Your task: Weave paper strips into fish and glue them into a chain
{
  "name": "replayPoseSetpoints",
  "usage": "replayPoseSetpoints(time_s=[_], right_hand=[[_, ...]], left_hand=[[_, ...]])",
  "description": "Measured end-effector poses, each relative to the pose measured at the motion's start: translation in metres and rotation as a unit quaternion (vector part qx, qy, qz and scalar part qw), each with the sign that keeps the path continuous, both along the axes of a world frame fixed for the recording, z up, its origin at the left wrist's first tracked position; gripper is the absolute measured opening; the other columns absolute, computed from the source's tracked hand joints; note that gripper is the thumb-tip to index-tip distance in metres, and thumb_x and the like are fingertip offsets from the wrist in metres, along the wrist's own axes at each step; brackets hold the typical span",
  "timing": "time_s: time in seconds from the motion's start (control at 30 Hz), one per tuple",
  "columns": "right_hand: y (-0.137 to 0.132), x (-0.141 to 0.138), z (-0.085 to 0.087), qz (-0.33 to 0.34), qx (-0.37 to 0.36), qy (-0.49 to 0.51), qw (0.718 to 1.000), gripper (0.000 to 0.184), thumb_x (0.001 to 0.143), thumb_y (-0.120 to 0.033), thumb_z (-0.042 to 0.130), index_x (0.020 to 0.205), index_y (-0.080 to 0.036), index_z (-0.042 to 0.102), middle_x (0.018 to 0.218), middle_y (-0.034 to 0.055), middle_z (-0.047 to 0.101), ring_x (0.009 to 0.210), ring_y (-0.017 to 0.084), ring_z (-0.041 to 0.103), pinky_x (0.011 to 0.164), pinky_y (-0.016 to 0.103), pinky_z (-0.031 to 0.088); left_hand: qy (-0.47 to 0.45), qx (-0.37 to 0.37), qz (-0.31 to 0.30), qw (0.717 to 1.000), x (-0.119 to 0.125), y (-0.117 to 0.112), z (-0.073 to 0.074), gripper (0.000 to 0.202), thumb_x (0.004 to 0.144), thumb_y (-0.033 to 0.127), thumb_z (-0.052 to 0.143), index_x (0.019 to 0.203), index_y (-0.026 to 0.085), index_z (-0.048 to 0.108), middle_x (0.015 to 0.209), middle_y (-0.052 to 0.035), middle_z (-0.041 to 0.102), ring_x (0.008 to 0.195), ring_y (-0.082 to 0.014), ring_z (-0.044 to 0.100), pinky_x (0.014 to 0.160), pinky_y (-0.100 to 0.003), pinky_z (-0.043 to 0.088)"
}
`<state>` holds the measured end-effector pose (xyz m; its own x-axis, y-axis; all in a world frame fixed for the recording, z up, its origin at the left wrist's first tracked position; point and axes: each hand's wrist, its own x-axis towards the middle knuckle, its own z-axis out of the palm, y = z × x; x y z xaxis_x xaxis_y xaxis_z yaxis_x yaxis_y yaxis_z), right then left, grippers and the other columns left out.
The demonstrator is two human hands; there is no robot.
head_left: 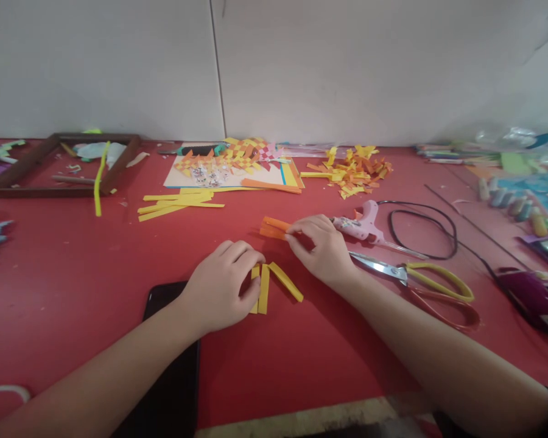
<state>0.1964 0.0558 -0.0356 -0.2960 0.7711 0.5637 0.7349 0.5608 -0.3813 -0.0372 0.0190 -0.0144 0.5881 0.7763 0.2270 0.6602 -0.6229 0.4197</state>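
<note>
My left hand is curled over short yellow paper strips lying side by side on the red table. Its fingertips and thumb press on the leftmost strip, which they partly cover. A third yellow strip slants away to the right of these. Just beyond, my right hand pinches the right end of orange paper strips between thumb and fingers. Right of that hand lie scissors with yellow and red handles, blades partly hidden, and a pink glue gun.
A black phone lies under my left forearm. Longer yellow strips, a woven paper piece and a heap of folded paper bits are farther back. A brown frame stands left; a black cord curls at right.
</note>
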Motion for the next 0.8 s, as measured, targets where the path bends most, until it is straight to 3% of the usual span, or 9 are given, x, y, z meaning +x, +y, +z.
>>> replayPoseSetpoints(time_s=[0.27,0.4,0.5,0.6,0.7,0.8], right_hand=[[0.000,0.003,0.004,-0.023,0.095,0.029,0.995,0.030,0.090,-0.004,0.050,0.107,-0.020,0.069,0.104,0.0098,0.074,0.095,0.024,0.069,0.085,0.042,0.056],[-0.010,-0.002,0.012,0.018,0.129,0.068,0.989,0.025,0.087,-0.006,0.059,0.104,-0.021,0.068,0.098,0.0083,0.074,0.091,0.022,0.071,0.082,0.038,0.058],[-0.020,-0.010,0.017,0.087,0.126,0.084,0.985,0.023,0.085,-0.006,0.062,0.101,-0.023,0.066,0.094,0.0069,0.073,0.087,0.021,0.071,0.078,0.036,0.059],[-0.029,-0.016,0.019,0.166,0.108,0.090,0.976,0.023,0.085,-0.007,0.062,0.102,-0.022,0.064,0.092,0.0071,0.072,0.086,0.020,0.070,0.078,0.036,0.060],[-0.033,-0.020,0.019,0.224,0.079,0.091,0.967,0.022,0.086,-0.009,0.063,0.104,-0.022,0.063,0.095,0.0082,0.072,0.087,0.019,0.069,0.079,0.035,0.060],[-0.033,-0.021,0.019,0.255,0.053,0.088,0.962,0.020,0.087,-0.015,0.067,0.106,-0.021,0.061,0.097,0.0086,0.070,0.088,0.019,0.068,0.079,0.034,0.061]], left_hand=[[-0.038,-0.007,0.018,0.999,0.000,0.001,0.001,0.021,0.090,0.019,0.050,0.108,0.016,0.061,0.103,-0.0102,0.066,0.097,-0.0275,0.059,0.086,-0.044,0.049],[-0.133,-0.050,0.060,0.988,-0.002,0.004,0.001,0.016,0.091,0.020,0.052,0.103,0.018,0.061,0.097,-0.0071,0.065,0.092,-0.0233,0.062,0.083,-0.039,0.050],[-0.263,-0.139,0.098,0.950,-0.003,0.006,0.001,0.013,0.093,0.024,0.054,0.104,0.020,0.060,0.098,-0.0057,0.066,0.089,-0.0198,0.064,0.077,-0.033,0.052],[-0.387,-0.230,0.061,0.891,-0.001,0.008,0.005,0.024,0.090,0.028,0.061,0.112,0.020,0.057,0.104,-0.0070,0.067,0.095,-0.0191,0.066,0.078,-0.031,0.055],[-0.428,-0.280,0.012,0.860,0.001,0.009,0.011,0.034,0.084,0.027,0.069,0.115,0.019,0.057,0.101,-0.0059,0.068,0.092,-0.0167,0.068,0.078,-0.027,0.056],[-0.437,-0.302,0.025,0.847,0.002,0.008,0.013,0.030,0.079,0.027,0.077,0.103,0.019,0.062,0.089,-0.0020,0.068,0.082,-0.0133,0.067,0.072,-0.022,0.056]])
